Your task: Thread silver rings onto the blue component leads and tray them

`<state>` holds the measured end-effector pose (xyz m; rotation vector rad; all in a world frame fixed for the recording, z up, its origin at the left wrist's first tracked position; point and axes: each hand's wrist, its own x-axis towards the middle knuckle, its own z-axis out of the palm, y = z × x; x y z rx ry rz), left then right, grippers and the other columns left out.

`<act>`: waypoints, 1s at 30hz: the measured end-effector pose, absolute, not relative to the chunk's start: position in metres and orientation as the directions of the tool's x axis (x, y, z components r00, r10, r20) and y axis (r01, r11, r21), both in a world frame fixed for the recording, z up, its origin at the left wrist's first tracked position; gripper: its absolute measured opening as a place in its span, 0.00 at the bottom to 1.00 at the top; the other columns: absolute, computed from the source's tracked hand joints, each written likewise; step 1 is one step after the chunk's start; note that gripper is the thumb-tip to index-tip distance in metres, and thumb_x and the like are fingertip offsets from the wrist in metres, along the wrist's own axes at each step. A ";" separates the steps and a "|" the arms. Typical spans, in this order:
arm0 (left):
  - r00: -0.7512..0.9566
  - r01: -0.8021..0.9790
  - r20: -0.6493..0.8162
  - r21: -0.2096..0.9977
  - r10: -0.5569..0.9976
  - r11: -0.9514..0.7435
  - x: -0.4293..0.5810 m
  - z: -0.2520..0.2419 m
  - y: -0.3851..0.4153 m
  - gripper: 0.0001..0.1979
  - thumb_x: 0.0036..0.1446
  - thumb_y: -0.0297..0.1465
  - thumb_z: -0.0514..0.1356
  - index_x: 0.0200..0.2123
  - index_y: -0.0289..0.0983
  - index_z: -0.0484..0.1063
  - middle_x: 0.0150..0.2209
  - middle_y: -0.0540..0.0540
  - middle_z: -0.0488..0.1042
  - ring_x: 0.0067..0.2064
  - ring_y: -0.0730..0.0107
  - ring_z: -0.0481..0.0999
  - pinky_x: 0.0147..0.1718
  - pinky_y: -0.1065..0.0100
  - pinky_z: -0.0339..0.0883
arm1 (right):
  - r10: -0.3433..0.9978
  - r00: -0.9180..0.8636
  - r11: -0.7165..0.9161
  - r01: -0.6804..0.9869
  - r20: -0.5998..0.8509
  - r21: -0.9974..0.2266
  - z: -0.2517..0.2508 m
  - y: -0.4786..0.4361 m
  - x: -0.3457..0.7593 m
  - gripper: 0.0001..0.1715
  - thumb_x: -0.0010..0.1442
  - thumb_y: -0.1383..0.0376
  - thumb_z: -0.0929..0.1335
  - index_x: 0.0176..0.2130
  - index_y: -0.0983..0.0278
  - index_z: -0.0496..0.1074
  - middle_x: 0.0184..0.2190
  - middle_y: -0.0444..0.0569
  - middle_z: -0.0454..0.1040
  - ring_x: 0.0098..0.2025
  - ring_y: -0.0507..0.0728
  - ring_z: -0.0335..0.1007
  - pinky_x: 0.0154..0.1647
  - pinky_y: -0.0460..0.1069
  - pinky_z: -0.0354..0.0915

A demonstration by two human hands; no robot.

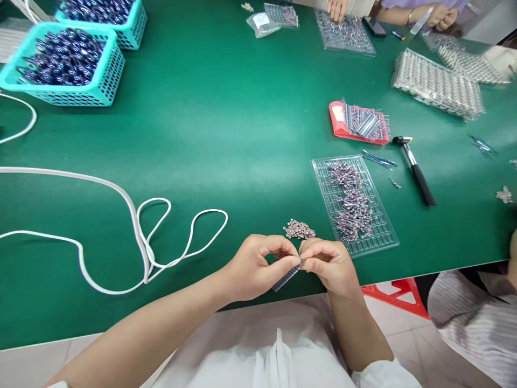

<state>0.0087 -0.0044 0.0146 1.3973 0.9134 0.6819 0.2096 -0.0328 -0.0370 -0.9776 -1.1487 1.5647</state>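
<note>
My left hand (256, 267) and my right hand (329, 261) meet at the near edge of the green table (226, 140), fingers pinched together. Between them they hold a small grey-blue component strip with thin leads (287, 276), which slants down to the left. Just beyond my fingertips lies a small heap of tiny pinkish ring-shaped parts (299, 229). To the right of it a clear plastic tray (355, 202) holds several red-and-blue wired components.
A white cable (137, 226) loops across the left. Two turquoise baskets (64, 64) of dark blue parts stand far left. A red tray (357, 123), a small hammer (414, 170), clear tray stacks (438, 83) and other people's hands (337, 8) occupy the far right.
</note>
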 end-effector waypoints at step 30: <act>0.492 0.041 -0.358 0.920 0.794 0.390 0.010 0.000 -0.003 0.14 0.54 0.35 0.66 0.43 0.34 0.76 0.35 0.45 0.80 0.35 0.66 0.79 0.37 0.65 0.73 | 0.990 -0.102 -0.100 -0.001 -0.099 -0.995 -0.022 -0.040 0.214 0.04 0.61 0.62 0.72 0.34 0.59 0.79 0.29 0.45 0.72 0.30 0.52 0.66 0.31 0.47 0.63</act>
